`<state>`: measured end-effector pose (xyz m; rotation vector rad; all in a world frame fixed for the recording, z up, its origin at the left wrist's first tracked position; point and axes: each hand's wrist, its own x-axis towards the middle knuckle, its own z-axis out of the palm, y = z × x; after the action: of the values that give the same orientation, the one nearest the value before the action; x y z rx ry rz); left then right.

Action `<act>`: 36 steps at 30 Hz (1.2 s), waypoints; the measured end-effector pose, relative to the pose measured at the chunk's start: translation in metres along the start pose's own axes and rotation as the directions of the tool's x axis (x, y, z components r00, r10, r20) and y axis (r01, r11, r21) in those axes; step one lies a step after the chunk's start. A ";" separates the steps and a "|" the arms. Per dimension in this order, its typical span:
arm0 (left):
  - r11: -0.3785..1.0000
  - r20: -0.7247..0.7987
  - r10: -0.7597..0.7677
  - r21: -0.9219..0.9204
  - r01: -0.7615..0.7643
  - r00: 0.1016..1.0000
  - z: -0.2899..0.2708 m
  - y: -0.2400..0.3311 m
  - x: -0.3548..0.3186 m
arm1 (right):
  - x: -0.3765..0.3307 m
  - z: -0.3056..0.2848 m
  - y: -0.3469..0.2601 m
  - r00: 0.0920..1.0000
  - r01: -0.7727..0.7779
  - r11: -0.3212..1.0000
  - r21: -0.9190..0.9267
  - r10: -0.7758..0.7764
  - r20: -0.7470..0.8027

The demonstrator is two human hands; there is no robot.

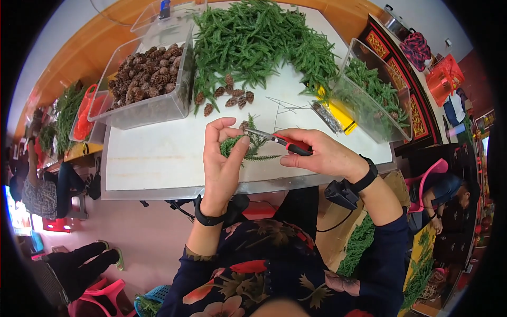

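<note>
My left hand [221, 166] pinches a green artificial pine sprig [257, 141] above the near part of the white table [153, 158]. A small brown pine cone [243, 126] sits at the sprig's top, by my fingertips. Closed around the red and black handles of a pair of pliers [292, 145], my right hand [334, 153] points the metal jaws left, up to the cone and sprig. Whether the jaws grip anything is too small to tell. Several loose pine cones [231, 101] and thin dark wires [288, 105] lie just beyond my hands.
A clear bin [153, 115] of pine cones stands at the left, a large heap of green sprigs [248, 39] at the back. To the right are a yellow pack of wires [340, 117] and a clear bin [364, 127] of greenery. Other people sit at both sides.
</note>
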<state>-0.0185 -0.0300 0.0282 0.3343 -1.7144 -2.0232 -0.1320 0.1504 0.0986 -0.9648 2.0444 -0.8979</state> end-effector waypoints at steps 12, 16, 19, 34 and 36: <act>0.989 0.015 0.066 0.132 -0.067 0.998 0.007 -0.005 -0.014 | -0.008 0.004 0.012 0.997 0.057 0.998 0.038 -0.059 0.054; 0.980 0.002 0.092 0.178 -0.091 0.996 0.008 -0.004 -0.017 | -0.010 0.013 0.018 0.996 0.083 0.997 0.009 -0.082 -0.024; 0.987 -0.002 0.069 0.144 -0.068 0.998 0.008 -0.003 -0.018 | -0.010 0.019 0.024 0.991 0.119 0.993 0.018 -0.118 -0.070; 0.996 -0.041 -0.069 -0.063 0.066 0.997 0.010 -0.004 -0.019 | -0.012 0.032 0.024 0.999 -0.021 0.987 0.157 0.025 -0.022; 0.984 -0.073 0.103 0.151 -0.091 0.992 0.010 -0.013 -0.020 | -0.011 0.031 0.024 0.997 -0.073 0.966 0.249 0.066 0.036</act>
<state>-0.0088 -0.0102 0.0154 0.3686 -1.7991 -1.7945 -0.1095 0.1621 0.0664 -0.7597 1.8744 -1.0690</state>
